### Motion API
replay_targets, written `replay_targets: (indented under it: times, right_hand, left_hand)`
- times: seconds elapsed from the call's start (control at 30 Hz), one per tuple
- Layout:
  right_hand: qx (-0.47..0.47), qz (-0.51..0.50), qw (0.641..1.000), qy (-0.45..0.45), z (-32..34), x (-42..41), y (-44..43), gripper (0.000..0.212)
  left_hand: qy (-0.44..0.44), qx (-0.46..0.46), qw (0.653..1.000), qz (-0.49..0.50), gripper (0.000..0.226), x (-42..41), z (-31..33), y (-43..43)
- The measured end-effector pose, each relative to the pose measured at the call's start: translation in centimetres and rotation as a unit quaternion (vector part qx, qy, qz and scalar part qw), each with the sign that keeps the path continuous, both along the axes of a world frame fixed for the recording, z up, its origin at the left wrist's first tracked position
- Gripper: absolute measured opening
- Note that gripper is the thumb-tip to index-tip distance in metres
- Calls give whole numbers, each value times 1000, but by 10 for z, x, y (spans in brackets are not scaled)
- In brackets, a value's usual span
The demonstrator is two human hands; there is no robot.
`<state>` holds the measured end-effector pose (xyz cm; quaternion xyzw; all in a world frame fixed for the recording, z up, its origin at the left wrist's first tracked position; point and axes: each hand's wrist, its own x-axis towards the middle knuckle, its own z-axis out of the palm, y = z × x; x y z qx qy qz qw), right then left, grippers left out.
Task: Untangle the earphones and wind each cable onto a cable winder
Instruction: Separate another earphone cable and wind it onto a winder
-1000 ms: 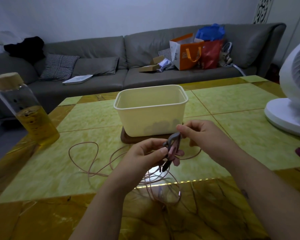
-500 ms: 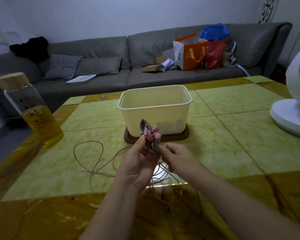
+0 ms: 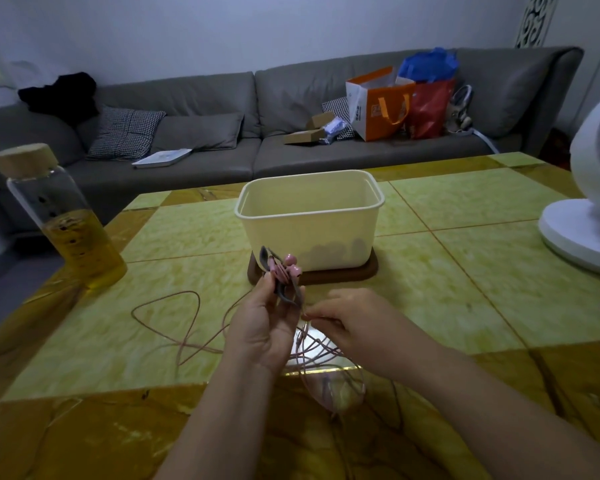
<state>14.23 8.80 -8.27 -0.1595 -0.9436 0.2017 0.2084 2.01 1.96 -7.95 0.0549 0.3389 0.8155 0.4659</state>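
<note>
Right hand (image 3: 347,323) has dropped below the winder (image 3: 286,295), pinching the pink cable (image 3: 300,337); left hand (image 3: 260,330) grips the winder.

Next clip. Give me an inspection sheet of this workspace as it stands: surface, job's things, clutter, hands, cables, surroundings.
Surface: table, glossy yellow-green tiles.
Job's things: grey winder with pink earbuds at its top, held above the table.
Clutter: cream tub on a brown board; part-full bottle at left; white fan at right.
Hands: left hand grips the winder; right hand pinches the cable just below it.
Cables: pink cable lies in loose loops on the table, left of and beneath the hands.
Surroundings: grey sofa with bags, cushions and a book.
</note>
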Motion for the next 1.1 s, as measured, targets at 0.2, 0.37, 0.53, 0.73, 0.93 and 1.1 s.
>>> replay_targets:
  times: [0.2,0.37,0.53,0.73,0.93,1.1]
  right_hand:
    - [-145,-39,988,43,32,12,6,18]
    - [-304,-95,947,34,50,33,27,15]
    - [-320,-93,942,-34,57,47,38,6]
    - [-204,-104,974,1,56,49,40,4]
    - [-233,-66,970,20,52,49,44,7]
    - [-430,-18,900,68,36,37,37,17]
  left_hand:
    - [373,-149,915,28,11,10,-9,-1]
    - [459,-150,875,-34,12,17,-5,-6]
    - [524,-146,832,-112,10,13,-2,-11]
    - [541,-134,813,-171,12,12,5,-18]
    - [504,-87,827,-232,14,7,14,-28]
    - [390,9,885,-252,19,7,15,-29]
